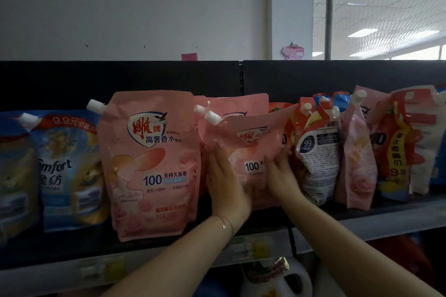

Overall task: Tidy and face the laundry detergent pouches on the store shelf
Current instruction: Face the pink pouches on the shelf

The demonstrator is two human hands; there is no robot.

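1. Now, centre frame: the left hand lies flat with straight fingers, pressing on the slumped pink pouch; the right hand curls its fingers round that pouch's right edge, a little blurred.
2. Its top sags forward; a rear pink pouch stands behind it.
3. Left of it, an upright pink pouch faces front; a blue Comfort pouch sits further left.
4. On the right, a red-and-white pouch leans in, crowding the right hand; the shelf edge runs below.

Left hand flat, right hand — fingers blurred
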